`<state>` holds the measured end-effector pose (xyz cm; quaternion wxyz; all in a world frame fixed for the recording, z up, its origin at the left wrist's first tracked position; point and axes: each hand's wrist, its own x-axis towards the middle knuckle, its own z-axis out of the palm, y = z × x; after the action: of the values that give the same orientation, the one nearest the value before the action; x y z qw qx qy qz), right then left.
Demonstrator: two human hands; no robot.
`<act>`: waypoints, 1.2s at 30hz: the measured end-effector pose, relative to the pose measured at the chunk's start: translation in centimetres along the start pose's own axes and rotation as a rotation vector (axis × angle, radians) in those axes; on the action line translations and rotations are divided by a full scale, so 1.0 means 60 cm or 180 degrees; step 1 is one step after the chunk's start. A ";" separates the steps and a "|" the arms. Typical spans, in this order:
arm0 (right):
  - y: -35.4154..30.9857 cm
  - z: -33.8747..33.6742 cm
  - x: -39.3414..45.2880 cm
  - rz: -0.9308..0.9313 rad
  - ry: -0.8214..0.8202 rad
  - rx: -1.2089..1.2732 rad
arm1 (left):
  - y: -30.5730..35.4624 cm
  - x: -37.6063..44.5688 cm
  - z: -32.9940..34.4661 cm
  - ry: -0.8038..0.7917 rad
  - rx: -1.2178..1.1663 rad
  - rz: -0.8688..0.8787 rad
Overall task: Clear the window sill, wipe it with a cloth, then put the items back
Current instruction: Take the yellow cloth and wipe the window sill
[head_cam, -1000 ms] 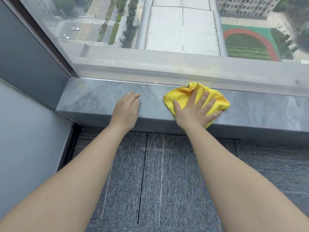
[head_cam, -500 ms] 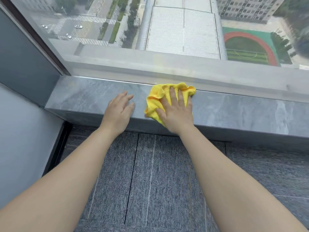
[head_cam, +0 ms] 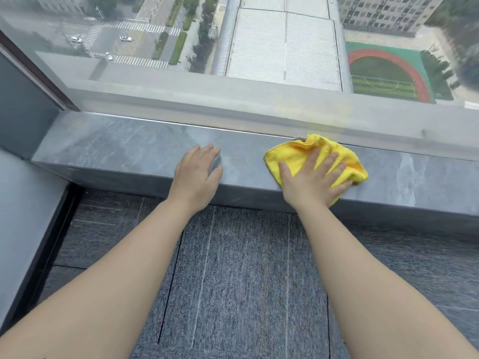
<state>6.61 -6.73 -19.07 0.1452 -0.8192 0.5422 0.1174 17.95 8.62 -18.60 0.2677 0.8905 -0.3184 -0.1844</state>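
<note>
Where the grey, marble-veined stone window sill meets the glass, a crumpled yellow cloth lies flat, its long axis running along the sill, its far edge touching the window frame. The cloth looks like soft, napped microfibre; no label or writing can be read on it. The right hand presses down on it, fingers spread, palm flat, not clenched. The left hand rests released and flat on the bare sill, well apart from the cloth. Ribbed grey carpet tiles cover the floor below.
</note>
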 end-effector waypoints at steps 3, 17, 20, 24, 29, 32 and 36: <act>-0.030 -0.009 0.017 0.0321 -0.0035 0.0273 | 0.004 -0.003 0.002 0.0042 -0.0030 -0.0071; 0.085 -0.018 0.027 -0.2217 -0.0004 -0.0605 | 0.110 0.004 0.056 0.0018 -0.0064 0.0052; 0.137 -0.027 0.037 -0.1956 0.0046 -0.0502 | 0.139 0.005 0.075 -0.0066 -0.0051 0.0113; 0.190 -0.038 0.060 -0.1225 0.0101 -0.0267 | 0.161 0.013 0.101 -0.0232 0.0021 0.0130; 0.189 -0.047 0.086 -0.0169 0.0101 -0.0007 | 0.176 0.014 0.116 -0.0410 0.0292 0.0130; 0.148 -0.050 0.090 0.0270 0.0058 0.0316 | 0.171 0.009 0.112 -0.0467 0.0478 0.0110; 0.107 -0.049 0.088 0.0095 -0.0024 0.0351 | 0.160 -0.004 0.090 -0.0468 0.0465 -0.0111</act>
<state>2.79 -14.69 -18.91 0.1905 -0.8013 0.5595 0.0926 10.61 0.53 -17.10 0.1748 0.8971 -0.3342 -0.2301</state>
